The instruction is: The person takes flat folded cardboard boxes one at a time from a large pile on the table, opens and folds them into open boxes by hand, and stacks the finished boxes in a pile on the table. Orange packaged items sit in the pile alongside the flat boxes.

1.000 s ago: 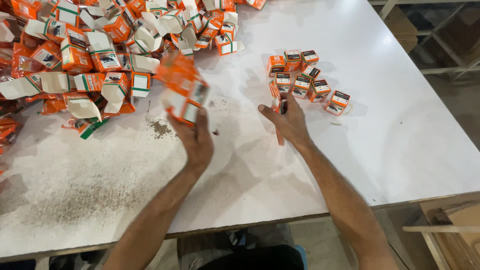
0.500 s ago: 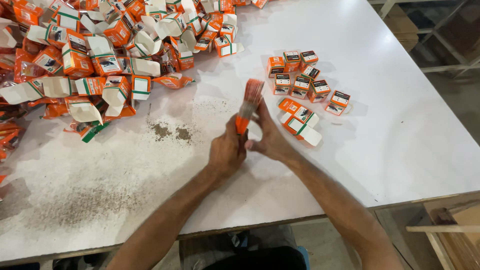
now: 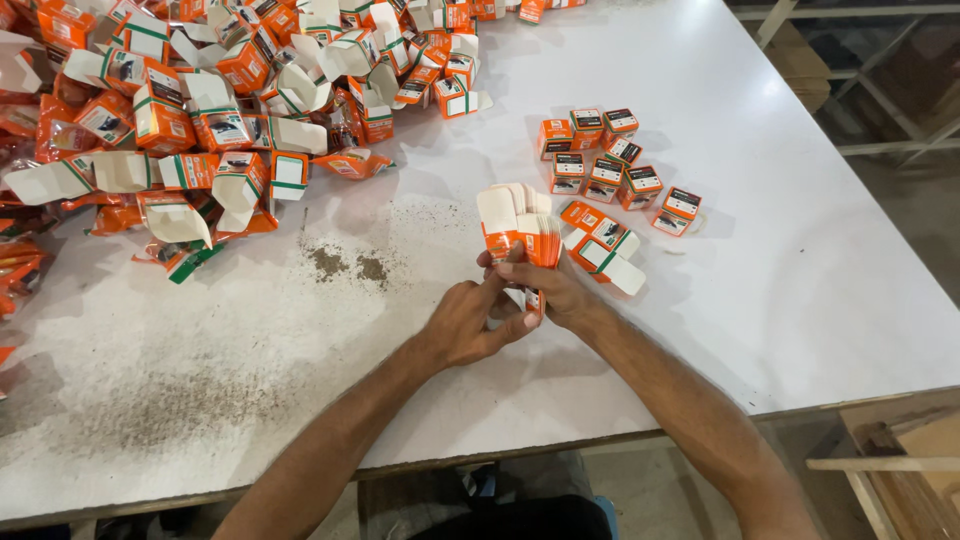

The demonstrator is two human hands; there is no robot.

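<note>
Both hands meet at mid-frame on an orange-and-white carton [image 3: 520, 235] held upright above the white table [image 3: 800, 300], left hand [image 3: 470, 325] and right hand [image 3: 560, 295] fingers clamped on its lower end; squaring the panels before folding the open top flaps would probably serve best.

Roughly nine closed small boxes [image 3: 606, 160], two hands, one heap of open cartons [image 3: 210, 110].

Upright orange-white flat carton [image 3: 520, 235], half-opened.
</note>
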